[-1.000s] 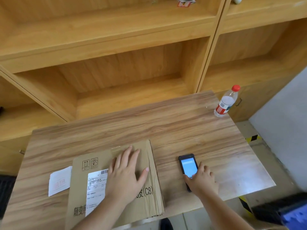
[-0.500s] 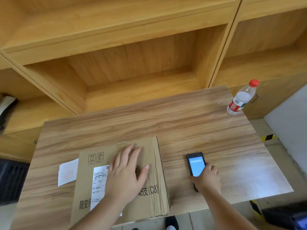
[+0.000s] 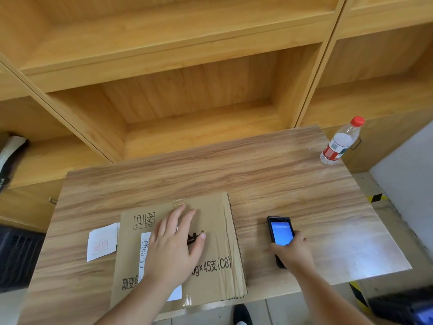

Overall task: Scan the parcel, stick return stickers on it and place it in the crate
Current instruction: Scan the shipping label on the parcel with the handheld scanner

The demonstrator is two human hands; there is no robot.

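Scanner lies right of the parcel, under the right hand

On the bench point(image 3: 269, 174), left to right: the return sticker sheet point(image 3: 102, 241) sits just beside the parcel point(image 3: 210, 254), a flat carton whose long axis runs toward the person; the left hand point(image 3: 173, 249) lies open and flat on it, partly covering the shipping label point(image 3: 145, 249). Right of the carton, near but apart, the right hand point(image 3: 291, 250) curls around the handheld scanner point(image 3: 281, 233), screen up; the label lies to its left.
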